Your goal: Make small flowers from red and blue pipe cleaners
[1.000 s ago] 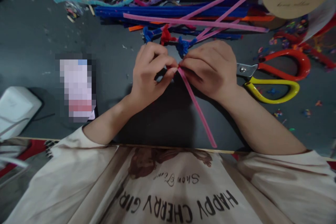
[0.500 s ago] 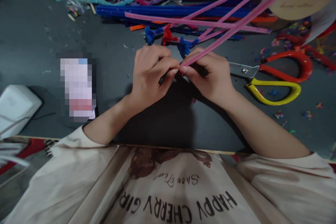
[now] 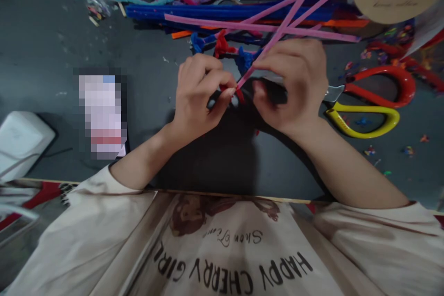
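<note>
My left hand is closed in a pinch on the lower end of a pink pipe cleaner, which slants up to the right past the top edge. A bit of red pipe cleaner shows at the pinch, partly hidden by the fingers. My right hand has its thumb and index finger apart. Its index finger lies close against the pink stem; whether they touch is unclear. Just beyond both hands are a twisted red piece and a blue one on pink stems, with another blue piece to their left.
Scissors with red and yellow handles lie beside my right hand. Bundled blue pipe cleaners stretch across the back, near a ribbon spool. A phone with a blurred screen and a white box are at left.
My right hand has let go of the pinch point and moved up and right, its fingers parting. The pink pipe cleaner has swung to a steeper angle. My left hand keeps its pinch.
</note>
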`<control>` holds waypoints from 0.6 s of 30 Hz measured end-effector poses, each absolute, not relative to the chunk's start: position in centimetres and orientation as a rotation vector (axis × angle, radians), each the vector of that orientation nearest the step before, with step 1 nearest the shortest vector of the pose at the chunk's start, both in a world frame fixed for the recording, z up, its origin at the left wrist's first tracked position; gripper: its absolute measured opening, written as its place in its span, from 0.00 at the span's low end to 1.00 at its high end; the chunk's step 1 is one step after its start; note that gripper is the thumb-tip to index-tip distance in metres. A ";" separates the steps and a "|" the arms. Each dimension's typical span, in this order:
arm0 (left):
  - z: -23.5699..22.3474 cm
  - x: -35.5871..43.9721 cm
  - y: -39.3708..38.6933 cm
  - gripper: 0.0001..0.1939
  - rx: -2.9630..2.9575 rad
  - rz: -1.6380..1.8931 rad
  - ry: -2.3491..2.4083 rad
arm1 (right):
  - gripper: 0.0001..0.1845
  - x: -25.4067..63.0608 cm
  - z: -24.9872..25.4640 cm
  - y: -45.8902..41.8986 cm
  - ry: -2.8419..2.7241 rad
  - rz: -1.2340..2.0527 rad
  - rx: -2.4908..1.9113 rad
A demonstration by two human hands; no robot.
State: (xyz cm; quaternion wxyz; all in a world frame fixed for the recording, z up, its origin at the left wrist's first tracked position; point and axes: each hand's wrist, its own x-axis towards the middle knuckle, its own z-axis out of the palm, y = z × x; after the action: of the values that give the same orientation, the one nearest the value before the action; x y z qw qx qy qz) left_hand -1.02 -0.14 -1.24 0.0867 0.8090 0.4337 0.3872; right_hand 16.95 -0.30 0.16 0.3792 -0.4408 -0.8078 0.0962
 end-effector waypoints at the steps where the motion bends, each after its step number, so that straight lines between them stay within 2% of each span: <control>1: -1.2 -1.0 -0.1 0.15 2.391 1.136 1.289 | 0.10 17.1 0.1 -0.2 -2.150 0.143 -1.064; 4: -1.2 -1.0 -0.1 0.13 2.387 1.221 1.239 | 0.15 17.4 0.1 0.0 -2.296 0.059 -0.950; 8: -1.3 -1.0 0.1 0.07 2.453 1.398 1.143 | 0.07 17.4 0.1 0.1 -2.277 -0.146 -0.894; 11: -1.3 -1.0 0.1 0.07 2.520 1.352 1.164 | 0.03 17.4 0.1 0.0 -2.257 -0.224 -0.884; 13: -1.3 -1.0 0.1 0.10 2.573 1.255 1.200 | 0.03 17.6 0.0 -0.1 -2.274 -0.189 -0.902; 16: -1.3 -0.9 0.0 0.07 2.527 1.390 1.130 | 0.01 17.6 -0.1 -0.2 -2.283 -0.046 -0.963; 18: -1.2 -0.9 0.0 0.05 2.477 1.400 1.129 | 0.04 17.3 0.1 -0.3 -2.236 0.116 -0.996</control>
State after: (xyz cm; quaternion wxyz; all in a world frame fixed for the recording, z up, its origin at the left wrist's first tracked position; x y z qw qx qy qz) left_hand -0.87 -0.04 -1.19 0.0401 0.8086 0.3685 0.4570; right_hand 17.33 -0.35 0.07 0.3385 -0.3824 -0.8586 0.0444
